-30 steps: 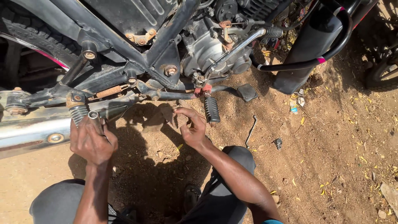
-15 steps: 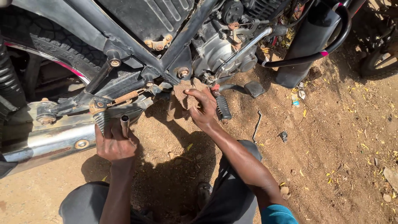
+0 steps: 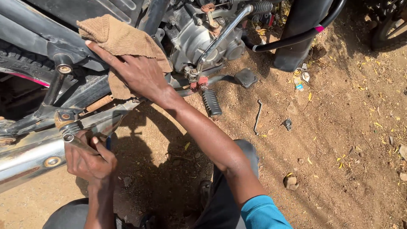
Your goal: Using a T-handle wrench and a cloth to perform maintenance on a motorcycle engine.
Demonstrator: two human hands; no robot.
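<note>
I crouch beside a motorcycle (image 3: 203,38) on bare dirt. My right hand (image 3: 135,70) presses a tan cloth (image 3: 121,40) against the black frame tube, fingers spread flat over it. Lower left, my left hand (image 3: 89,159) is closed around a short metal socket tool (image 3: 72,139) beside the chrome exhaust pipe (image 3: 29,159) and the rear footpeg bracket. The cloth hides part of the frame under it.
A ribbed footpeg (image 3: 210,103) and brake pedal (image 3: 246,77) stick out below the engine. A thin bent metal rod (image 3: 257,116) lies on the dirt, with small stones and litter around it. A black cylinder (image 3: 296,34) stands at the top right. The rear tyre (image 3: 25,63) is at the left.
My right hand has risen from near the footpeg to the frame tube, carrying the cloth with it. My left hand keeps hold of the socket tool by the exhaust. The camera has moved closer.
</note>
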